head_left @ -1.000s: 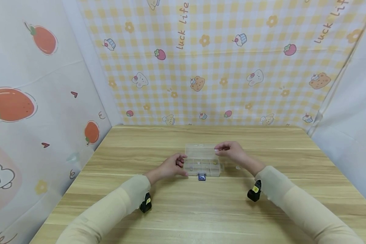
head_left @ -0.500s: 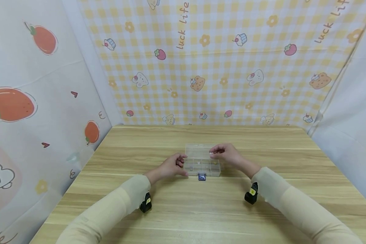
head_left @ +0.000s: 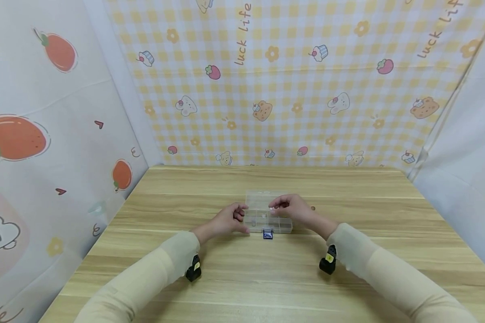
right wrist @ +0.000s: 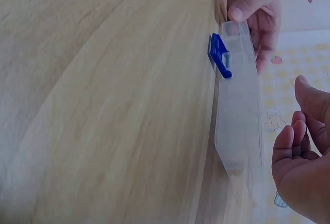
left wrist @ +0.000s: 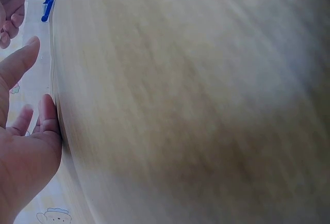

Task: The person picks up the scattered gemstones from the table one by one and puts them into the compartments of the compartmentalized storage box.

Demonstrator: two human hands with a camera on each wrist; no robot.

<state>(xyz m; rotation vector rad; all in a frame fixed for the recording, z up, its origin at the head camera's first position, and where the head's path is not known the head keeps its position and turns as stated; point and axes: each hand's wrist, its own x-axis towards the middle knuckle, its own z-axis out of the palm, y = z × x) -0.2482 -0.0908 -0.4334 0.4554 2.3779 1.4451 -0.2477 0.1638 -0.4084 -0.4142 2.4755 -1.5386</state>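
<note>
A clear plastic compartment box (head_left: pixel 284 226) lies on the table with its lid (head_left: pixel 257 200) folded back and a blue latch (head_left: pixel 268 234) at the front. Holding the box's left end is my left hand (head_left: pixel 226 218); in the right wrist view its thumb (right wrist: pixel 246 8) touches the front corner and its fingers lie behind. My right hand (head_left: pixel 293 209) is over the box's back right part, pinching a small white piece (head_left: pixel 271 208) between thumb and fingertips. Its exact kind is too small to tell. Small pale bits (head_left: pixel 253 224) sit in some compartments; the right hand hides others.
A small brown round object (head_left: pixel 313 208) lies on the wooden table (head_left: pixel 258 287), just behind the right wrist. Patterned cloth (head_left: pixel 242 89) hangs at the back and sides. Each sleeve carries a black wrist camera (head_left: pixel 328 261).
My right hand has moved left and lower, from the lid's right edge to over the compartments, with the white piece still pinched. The left hand has stayed put.
</note>
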